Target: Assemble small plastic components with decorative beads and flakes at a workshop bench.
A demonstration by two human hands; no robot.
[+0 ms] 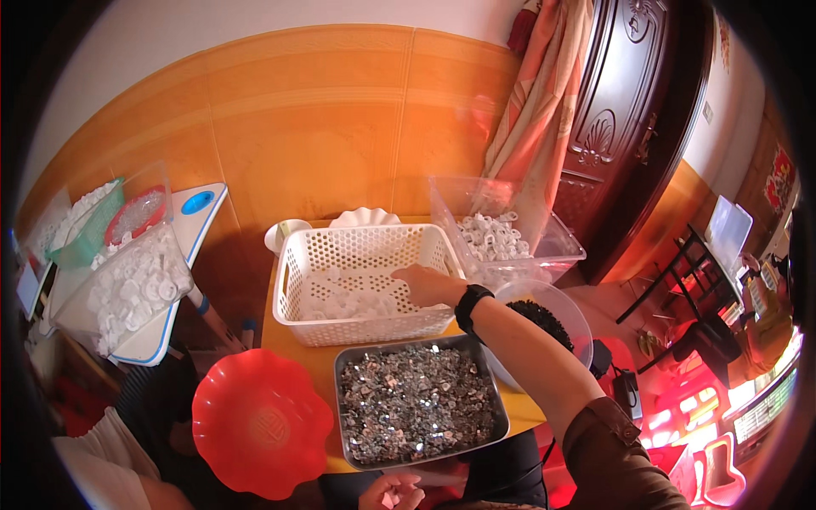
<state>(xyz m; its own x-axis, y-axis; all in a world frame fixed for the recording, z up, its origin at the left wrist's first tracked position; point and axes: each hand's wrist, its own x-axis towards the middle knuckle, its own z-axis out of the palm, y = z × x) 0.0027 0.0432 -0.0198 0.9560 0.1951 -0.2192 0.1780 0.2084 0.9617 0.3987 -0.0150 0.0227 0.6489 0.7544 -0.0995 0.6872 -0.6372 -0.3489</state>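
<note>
R hand [422,285] is in over the R part of the white perforated basket [374,329], black wristband [469,308] on, fingers close together & pointing L; can't tell if there's anything btwn the tips. White pcs [348,299] lie in the basket, mostly mid & L on its floor. Basket sits toward the far edge of the yellow worktop [316,361], w/ a white scalloped dish [365,218] just behind. L hand [391,495] is down past the near edge, fingers curled w/ something pale at them, cut off by the frame, so can't tell exactly what. Btwn hand & basket: grey metal tray [503,416] by the near edge, full of small shiny metal bits [416,399]. Red scalloped bowl [263,425] is at the near L corner, nothing showing in it. Over at the R edge, R forearm passes in front of a clear round bowl [580,316] w/ black pcs [544,321]; far R corner has a clear bin [565,248] w/ white ring-like parts [491,236]. Off L, sep. table [202,212], another clear bin [127,289] there, loaded w/ white pcs.
</note>
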